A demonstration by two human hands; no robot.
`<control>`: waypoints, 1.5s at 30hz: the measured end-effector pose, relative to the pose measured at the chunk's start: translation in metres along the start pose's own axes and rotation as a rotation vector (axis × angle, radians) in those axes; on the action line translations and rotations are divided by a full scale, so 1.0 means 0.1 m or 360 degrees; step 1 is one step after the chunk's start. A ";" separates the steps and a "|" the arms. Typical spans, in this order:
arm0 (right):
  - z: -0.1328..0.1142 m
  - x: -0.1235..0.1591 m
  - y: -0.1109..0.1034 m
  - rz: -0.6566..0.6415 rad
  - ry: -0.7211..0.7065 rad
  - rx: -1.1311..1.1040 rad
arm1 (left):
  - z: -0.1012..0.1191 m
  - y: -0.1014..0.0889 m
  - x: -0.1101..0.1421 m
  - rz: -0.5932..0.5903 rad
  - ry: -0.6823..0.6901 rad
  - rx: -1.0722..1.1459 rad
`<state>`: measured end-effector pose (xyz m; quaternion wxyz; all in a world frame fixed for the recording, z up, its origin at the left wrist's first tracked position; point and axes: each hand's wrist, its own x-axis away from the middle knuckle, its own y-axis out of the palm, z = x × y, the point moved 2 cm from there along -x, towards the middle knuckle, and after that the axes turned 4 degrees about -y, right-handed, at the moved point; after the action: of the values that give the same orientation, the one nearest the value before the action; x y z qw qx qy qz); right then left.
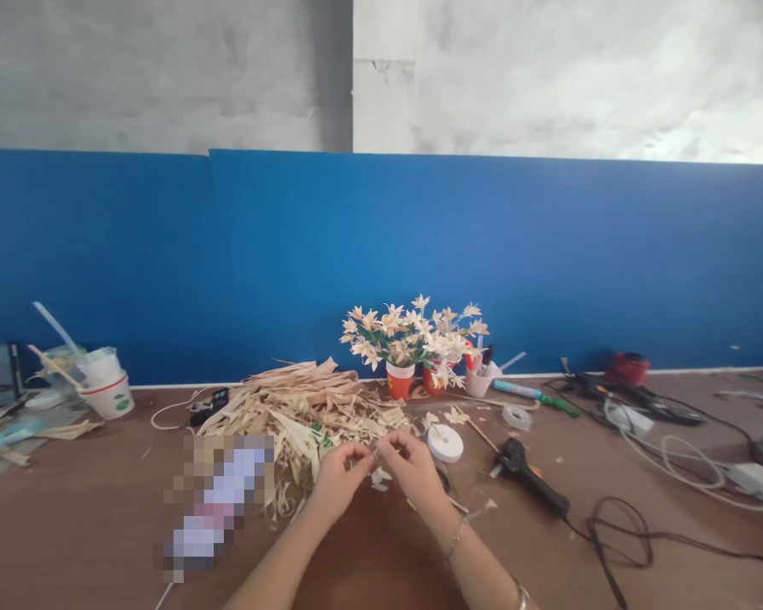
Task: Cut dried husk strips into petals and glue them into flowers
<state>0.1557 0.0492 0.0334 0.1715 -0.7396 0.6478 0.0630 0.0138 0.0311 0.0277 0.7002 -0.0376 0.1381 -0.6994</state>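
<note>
Near the middle of the table, my left hand and my right hand meet fingertip to fingertip. Both are closed in a pinch, and whatever lies between the tips is too small and blurred to name. A heap of dry, pale husk strips lies just behind and left of my left hand. Small pale scraps rest on the table between the hands. Beyond my right hand lies a white roll of tape, with a loose pale flower behind it.
Pale flowers stand in red-and-white cups by the blue partition. At right lies a black glue gun with its cable. Several cords spread farther right. A blurred-out object and a paper cup are left.
</note>
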 end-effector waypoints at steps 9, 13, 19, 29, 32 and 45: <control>0.07 0.01 -0.01 0.0078 -0.0055 -0.0060 | 0.03 0.01 0.02 0.0202 0.0296 -0.0231; 0.12 0.00 0.01 -0.0061 0.0005 -0.0293 | 0.02 0.02 0.02 0.0178 0.0279 -0.0143; 0.14 0.01 -0.01 -0.0018 0.0025 -0.0139 | -0.03 0.03 0.02 0.0208 0.0284 -0.0140; 0.07 0.06 0.02 0.0075 -0.0099 0.0113 | 0.02 0.04 0.04 0.0243 0.0285 -0.0202; 0.07 0.06 0.03 0.0101 -0.0082 0.0090 | 0.02 0.05 0.05 0.0223 0.0323 -0.0215; 0.11 0.05 0.02 0.0004 -0.0078 -0.0175 | -0.02 0.07 0.03 0.0189 0.0339 -0.0188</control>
<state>0.1554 0.0474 0.0215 0.1462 -0.7454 0.6398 0.1169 0.0197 0.0284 0.0237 0.7184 0.0040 0.2545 -0.6474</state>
